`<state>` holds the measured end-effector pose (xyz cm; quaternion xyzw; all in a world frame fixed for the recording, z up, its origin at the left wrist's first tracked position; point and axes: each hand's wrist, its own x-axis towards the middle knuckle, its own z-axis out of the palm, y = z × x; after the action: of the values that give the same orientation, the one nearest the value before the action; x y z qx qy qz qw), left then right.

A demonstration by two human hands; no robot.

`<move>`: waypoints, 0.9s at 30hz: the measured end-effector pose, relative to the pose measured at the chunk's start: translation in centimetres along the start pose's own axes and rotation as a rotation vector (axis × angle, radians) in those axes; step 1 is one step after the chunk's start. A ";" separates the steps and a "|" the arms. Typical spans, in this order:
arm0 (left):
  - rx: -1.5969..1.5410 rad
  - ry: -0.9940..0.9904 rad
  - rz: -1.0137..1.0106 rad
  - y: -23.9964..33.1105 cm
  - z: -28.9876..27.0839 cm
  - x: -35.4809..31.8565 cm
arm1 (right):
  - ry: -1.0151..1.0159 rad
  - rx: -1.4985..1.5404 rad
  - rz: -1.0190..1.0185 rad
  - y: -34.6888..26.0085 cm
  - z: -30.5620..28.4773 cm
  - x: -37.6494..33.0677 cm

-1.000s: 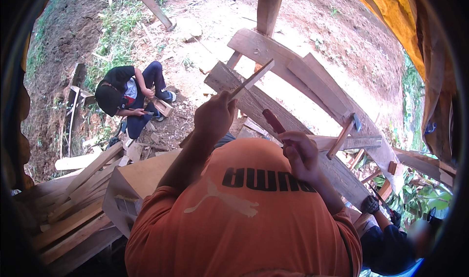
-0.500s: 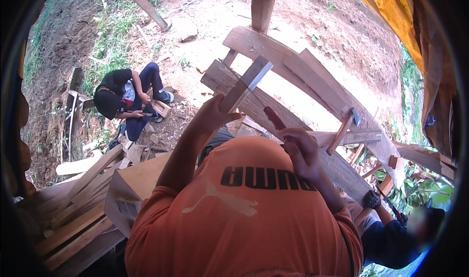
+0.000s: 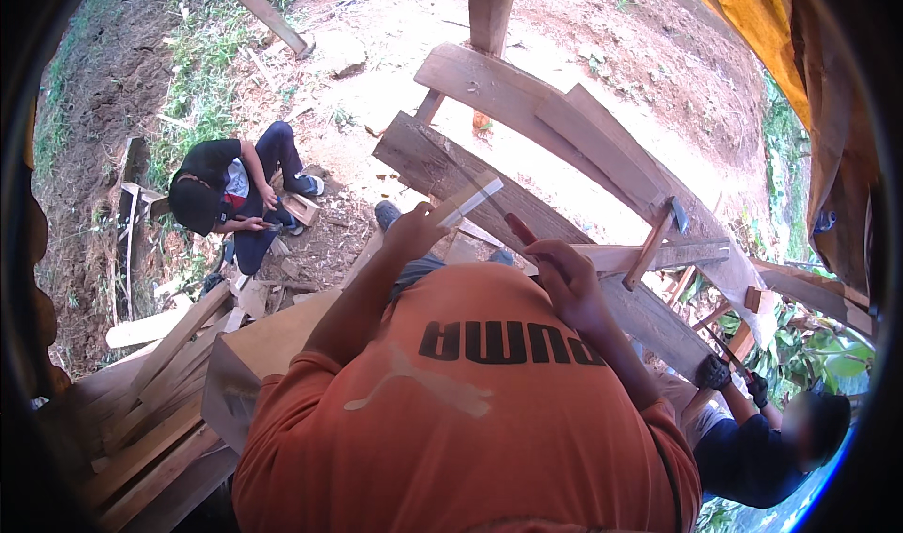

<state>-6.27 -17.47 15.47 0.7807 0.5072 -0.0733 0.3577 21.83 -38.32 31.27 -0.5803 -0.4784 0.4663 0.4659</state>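
My left hand (image 3: 414, 233) is closed around the lower end of a short wooden piece (image 3: 461, 204), which tilts up to the right. One long edge of that piece looks bright and pale. In my right hand (image 3: 567, 277) is the reddish handle of a long thin-bladed tool (image 3: 520, 229). Its blade runs up and to the left, passing by the wooden piece. Whether blade and wood touch, I cannot tell, nor whether it is a knife or a file. Both hands are in front of my orange shirt, above a thick plank (image 3: 494, 180).
A wooden-handled tool with a metal head (image 3: 651, 251) rests on boards at right. Curved planks (image 3: 536, 100) lie beyond. One person (image 3: 207, 190) sits on the ground at left; another (image 3: 762, 444), gloved, is at lower right. Stacked lumber (image 3: 155, 458) fills the lower left.
My left hand has lowered and turned the wooden piece, tilting it further right. The right hand has shifted slightly, and the tool's blade now shows beside the wood.
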 end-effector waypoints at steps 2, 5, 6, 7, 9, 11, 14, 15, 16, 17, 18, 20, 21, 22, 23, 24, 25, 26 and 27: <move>-0.039 -0.054 -0.022 -2.4 2.7 1.1 | 0.014 -0.021 0.041 0.5 -0.3 -0.1; -0.081 -0.001 -0.002 -4.5 5.3 1.7 | 0.057 -0.032 0.017 1.0 -0.7 0.1; -0.106 0.009 -0.011 -4.6 5.3 1.7 | 0.067 -0.032 -0.009 1.0 -0.7 0.3; -0.130 0.019 -0.021 -4.7 5.3 1.7 | 0.070 -0.049 0.024 1.0 -0.8 0.3; -0.134 0.026 -0.013 -5.5 5.5 2.3 | 0.069 -0.083 0.087 0.8 -1.1 0.4; -0.092 0.026 0.023 -7.4 6.1 4.7 | 0.082 -0.095 0.121 0.0 -0.8 0.8; -0.130 0.115 -0.059 -3.9 2.3 6.9 | 0.089 -0.136 0.151 0.5 -0.8 1.0; -0.091 0.206 -0.004 -4.4 2.3 8.5 | 0.078 -0.156 0.157 0.4 -0.7 1.2; -0.053 0.297 0.050 -5.0 2.7 10.3 | 0.083 -0.107 0.168 0.0 -0.6 1.5; -0.014 0.388 0.101 -5.6 3.0 12.0 | 0.081 -0.098 0.159 -0.1 -0.6 1.7; -0.004 0.407 0.108 -5.2 3.0 13.7 | 0.084 -0.094 0.152 0.0 -0.7 1.8; 0.016 0.445 0.111 -3.8 2.7 16.4 | 0.088 -0.100 0.189 0.0 -1.0 2.1; 0.052 0.487 0.121 -3.8 3.0 17.9 | 0.086 -0.103 0.188 -0.4 -0.9 2.5; 0.091 0.523 0.132 -4.0 3.4 19.2 | 0.087 -0.101 0.190 -0.8 -0.9 2.8; 0.131 0.558 0.143 -4.1 3.9 20.5 | 0.089 -0.099 0.194 -1.1 -0.9 3.2; 0.120 0.574 0.154 -4.1 4.0 21.6 | 0.083 -0.131 0.182 -0.9 -1.2 3.7; 0.113 0.585 0.172 -3.9 3.7 22.4 | 0.091 -0.136 0.167 -0.6 -1.3 4.0; 0.107 0.595 0.190 -3.6 3.5 23.1 | 0.099 -0.140 0.153 -0.4 -1.4 4.3; 0.125 0.612 0.169 -4.0 3.5 23.4 | 0.094 -0.145 0.134 -0.3 -1.4 4.9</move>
<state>2.34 -1.46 -0.21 0.8264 0.5191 0.1637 0.1446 23.69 -33.60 31.32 -0.6643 -0.4485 0.4329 0.4125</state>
